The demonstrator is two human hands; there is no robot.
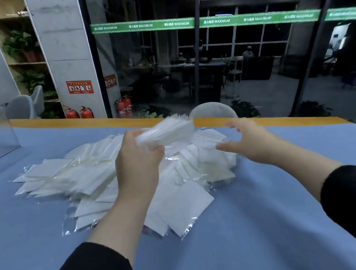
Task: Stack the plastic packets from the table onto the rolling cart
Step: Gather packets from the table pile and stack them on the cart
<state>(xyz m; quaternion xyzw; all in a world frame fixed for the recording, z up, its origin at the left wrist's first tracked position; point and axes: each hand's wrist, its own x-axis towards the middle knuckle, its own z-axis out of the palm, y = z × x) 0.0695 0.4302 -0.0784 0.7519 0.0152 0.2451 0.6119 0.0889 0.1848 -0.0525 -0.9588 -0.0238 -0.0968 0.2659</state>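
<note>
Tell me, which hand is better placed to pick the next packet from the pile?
Probably the right hand: open, empty, over the pile. The left hand already grips a bundle of packets.

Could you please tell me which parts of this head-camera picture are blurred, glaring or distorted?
Head view: the bundle of clear plastic packets in the left hand is motion-blurred; the open right hand is slightly soft; glare glints on the packet pile; wide-angle distortion bows the blue table edge.
</note>
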